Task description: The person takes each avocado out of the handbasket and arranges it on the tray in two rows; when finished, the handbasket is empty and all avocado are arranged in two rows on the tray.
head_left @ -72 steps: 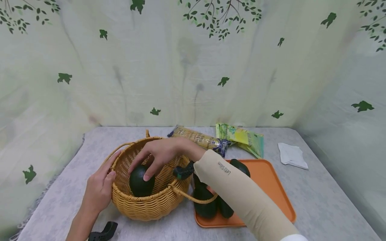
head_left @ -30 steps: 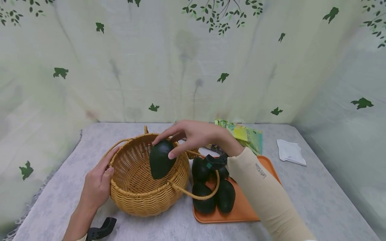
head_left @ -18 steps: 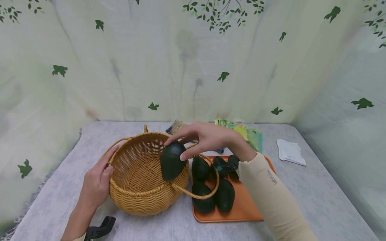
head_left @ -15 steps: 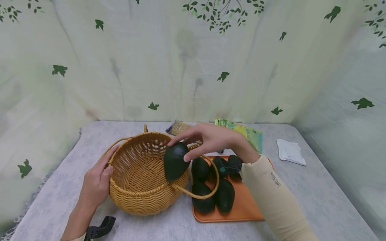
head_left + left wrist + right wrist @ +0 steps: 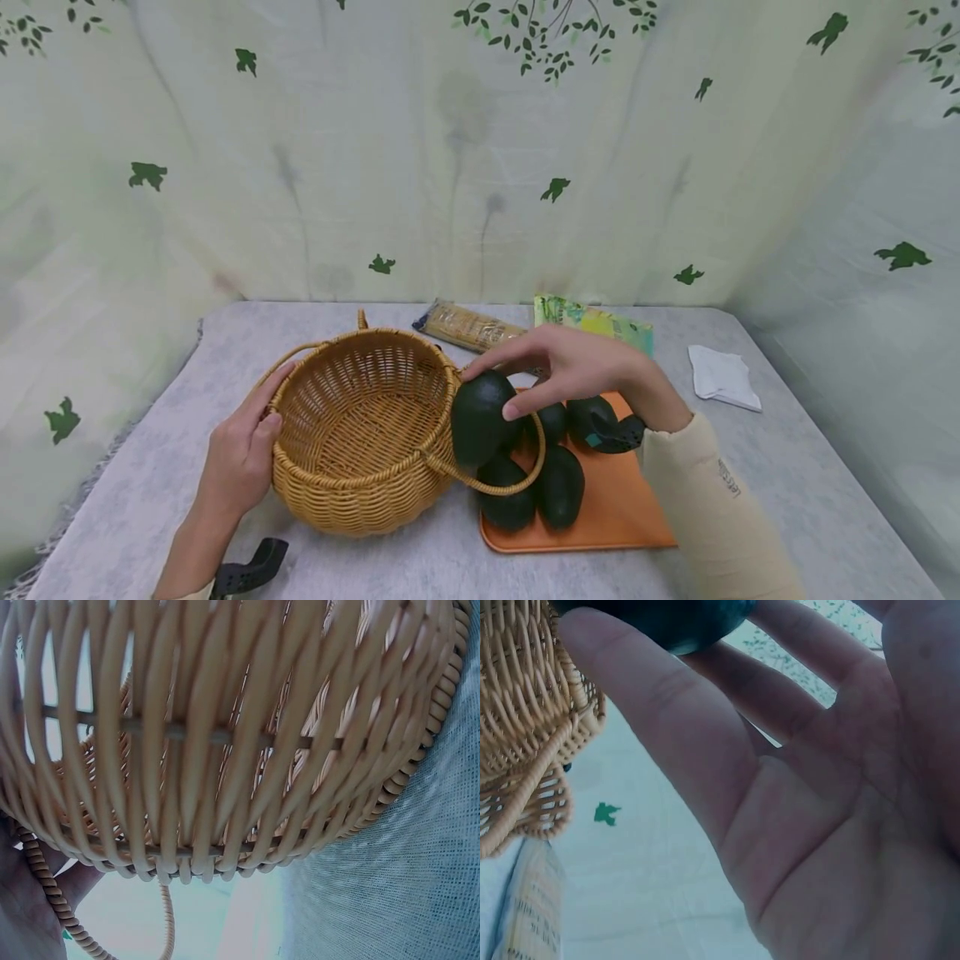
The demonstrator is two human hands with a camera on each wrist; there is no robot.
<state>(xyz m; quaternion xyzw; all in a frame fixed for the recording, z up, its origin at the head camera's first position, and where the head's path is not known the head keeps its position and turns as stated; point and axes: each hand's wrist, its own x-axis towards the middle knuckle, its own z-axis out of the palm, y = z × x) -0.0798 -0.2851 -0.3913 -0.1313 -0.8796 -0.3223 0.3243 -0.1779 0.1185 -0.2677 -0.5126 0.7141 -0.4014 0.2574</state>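
Note:
A tan wicker basket (image 5: 367, 508) stands on the left half of the table, its woven floor in sight. My left hand (image 5: 243, 454) grips the basket's left rim and handle, thumb outside; the left wrist view shows the wicker wall (image 5: 210, 750) up close. My right hand (image 5: 573, 367) pinches a dark green avocado (image 5: 480, 421) between thumb and fingers, just beyond the basket's right rim. This avocado overlaps others on an orange tray (image 5: 622, 508). In the right wrist view, only the lower part of the held avocado (image 5: 667, 619) shows.
Several more avocados (image 5: 561, 487) lie on the tray's left side. The basket's right handle (image 5: 498, 490) droops over the tray. Behind are a noodle pack (image 5: 465, 327), partly hidden, and a green packet (image 5: 558, 312). A white packet (image 5: 723, 377) lies at the right.
My right hand has lifted the avocado out of the basket and carried it right, across the rim to the tray's left edge. The left hand has kept its grip on the basket.

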